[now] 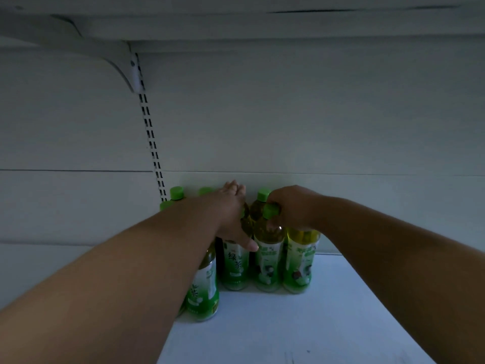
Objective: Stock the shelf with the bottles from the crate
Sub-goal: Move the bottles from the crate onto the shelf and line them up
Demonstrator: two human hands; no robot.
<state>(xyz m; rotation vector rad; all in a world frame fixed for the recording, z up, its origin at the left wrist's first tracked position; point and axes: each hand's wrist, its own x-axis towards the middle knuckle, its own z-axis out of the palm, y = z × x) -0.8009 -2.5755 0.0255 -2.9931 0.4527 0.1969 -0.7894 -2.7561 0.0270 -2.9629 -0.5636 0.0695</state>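
Note:
Several green tea bottles with green caps and green-white labels stand upright on the white shelf [301,327], near its back wall. My left hand [231,219] wraps around one bottle [236,264] in the middle of the group, thumb across its shoulder. My right hand [294,208] grips from above the necks of two bottles at the right: one [269,261] with its cap showing beside my fingers, and the rightmost bottle [300,264], whose cap is hidden under my palm. Another bottle [203,292] stands nearer, partly behind my left forearm. The crate is out of view.
The shelf board stretches to the right and toward me in front of the bottles. A white bracket [115,61] and a slotted upright rail [151,137] run down the back wall on the left. The shelf above [262,22] hangs overhead. Lighting is dim.

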